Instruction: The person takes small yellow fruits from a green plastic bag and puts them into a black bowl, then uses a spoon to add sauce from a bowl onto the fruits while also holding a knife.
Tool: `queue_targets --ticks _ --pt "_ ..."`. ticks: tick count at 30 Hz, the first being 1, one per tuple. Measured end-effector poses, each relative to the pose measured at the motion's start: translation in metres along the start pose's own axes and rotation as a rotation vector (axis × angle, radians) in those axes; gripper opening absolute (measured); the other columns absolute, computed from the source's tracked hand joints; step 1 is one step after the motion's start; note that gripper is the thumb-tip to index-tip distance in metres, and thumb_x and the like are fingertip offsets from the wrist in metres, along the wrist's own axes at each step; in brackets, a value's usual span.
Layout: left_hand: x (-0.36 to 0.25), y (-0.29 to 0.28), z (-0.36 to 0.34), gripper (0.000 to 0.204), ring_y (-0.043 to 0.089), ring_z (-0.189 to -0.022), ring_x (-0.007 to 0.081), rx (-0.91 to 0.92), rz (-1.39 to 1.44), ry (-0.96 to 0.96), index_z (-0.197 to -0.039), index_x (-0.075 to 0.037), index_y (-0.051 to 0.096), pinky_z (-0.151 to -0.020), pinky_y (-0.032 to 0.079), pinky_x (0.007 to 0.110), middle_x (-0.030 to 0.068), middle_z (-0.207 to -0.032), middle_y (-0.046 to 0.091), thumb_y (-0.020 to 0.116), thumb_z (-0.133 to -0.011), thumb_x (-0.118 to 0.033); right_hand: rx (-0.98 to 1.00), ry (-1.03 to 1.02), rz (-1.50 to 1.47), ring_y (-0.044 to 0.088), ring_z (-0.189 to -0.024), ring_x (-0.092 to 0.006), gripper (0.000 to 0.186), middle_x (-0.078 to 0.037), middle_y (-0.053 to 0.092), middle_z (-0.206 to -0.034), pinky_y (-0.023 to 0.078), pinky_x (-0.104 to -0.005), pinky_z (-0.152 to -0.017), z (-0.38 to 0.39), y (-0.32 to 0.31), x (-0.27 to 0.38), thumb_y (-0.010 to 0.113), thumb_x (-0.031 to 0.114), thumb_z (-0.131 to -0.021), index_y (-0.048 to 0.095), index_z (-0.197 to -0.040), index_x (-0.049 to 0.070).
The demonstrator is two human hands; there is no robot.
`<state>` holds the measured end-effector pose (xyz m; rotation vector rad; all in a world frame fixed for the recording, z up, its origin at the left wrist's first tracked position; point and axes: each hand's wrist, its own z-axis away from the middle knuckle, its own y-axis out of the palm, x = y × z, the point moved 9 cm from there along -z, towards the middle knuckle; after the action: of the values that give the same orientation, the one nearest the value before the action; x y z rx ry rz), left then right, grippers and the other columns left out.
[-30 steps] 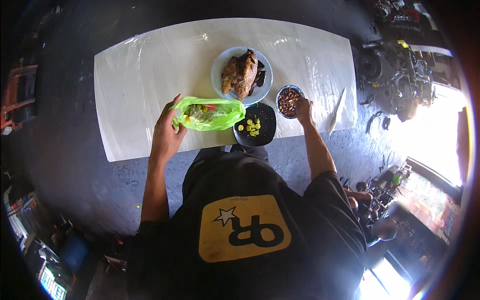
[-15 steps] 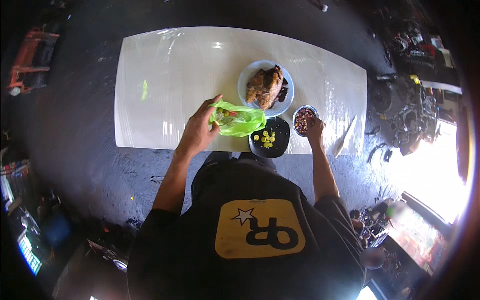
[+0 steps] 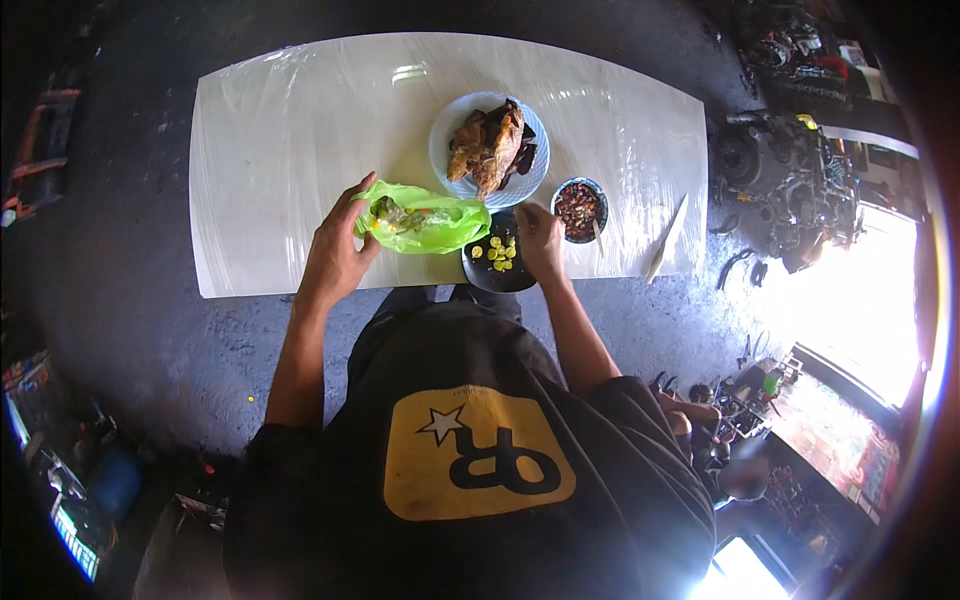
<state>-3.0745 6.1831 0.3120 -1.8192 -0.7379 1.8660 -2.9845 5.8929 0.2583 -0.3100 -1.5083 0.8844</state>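
Observation:
My left hand (image 3: pixel 335 248) grips the left end of a light green plastic bag (image 3: pixel 455 232), thumb below and fingers above. Greenish and reddish bits (image 3: pixel 395 215) show inside it. My right hand (image 3: pixel 543 245) is over the right edge of a black square dish (image 3: pixel 487 278), fingers bunched; what they hold, if anything, is hidden. Halved small green citrus fruits (image 3: pixel 503 254) lie on that dish. To the right of this hand stands a bowl of dark sauce with chopped pieces (image 3: pixel 577 209), a spoon handle (image 3: pixel 598 234) leaning out over its near rim.
Behind the dish, a pale blue plate (image 3: pixel 541 160) holds roasted chicken (image 3: pixel 488 148). A knife (image 3: pixel 668 240) lies near the right end of the white, plastic-covered table (image 3: pixel 290 150). Machine parts (image 3: pixel 780 190) stand on the floor to the right. Another person (image 3: pixel 690 410) is at lower right.
My right hand has moved left from the sauce bowl to the black dish, uncovering the spoon handle. My left hand still grips the bag. The whole view has shifted slightly.

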Motion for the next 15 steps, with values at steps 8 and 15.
queue_targets --ticks 8,15 --pt "-0.011 0.005 -0.002 0.076 0.055 -0.133 0.0399 0.039 0.048 0.017 -0.154 -0.009 0.042 -0.111 0.049 0.044 0.0193 -0.149 0.052 0.063 -0.083 0.008 0.247 0.213 0.509 0.069 -0.103 -0.0388 0.032 -0.016 0.072 -0.109 0.056 -0.0491 -0.088 0.014 0.101 -0.093 0.075 0.028 -0.087 0.071 -0.114 0.01" --pt "-0.016 -0.003 -0.001 0.077 0.055 -0.132 0.0397 0.032 0.036 -0.037 -0.154 -0.009 0.043 -0.109 0.05 0.044 0.0191 -0.147 0.054 0.064 -0.082 0.01 0.12 0.148 0.236 0.071 -0.097 -0.0352 0.028 -0.015 0.074 -0.103 0.056 -0.0461 -0.085 0.007 0.077 -0.104 0.078 0.019 -0.084 0.073 -0.109 0.007"
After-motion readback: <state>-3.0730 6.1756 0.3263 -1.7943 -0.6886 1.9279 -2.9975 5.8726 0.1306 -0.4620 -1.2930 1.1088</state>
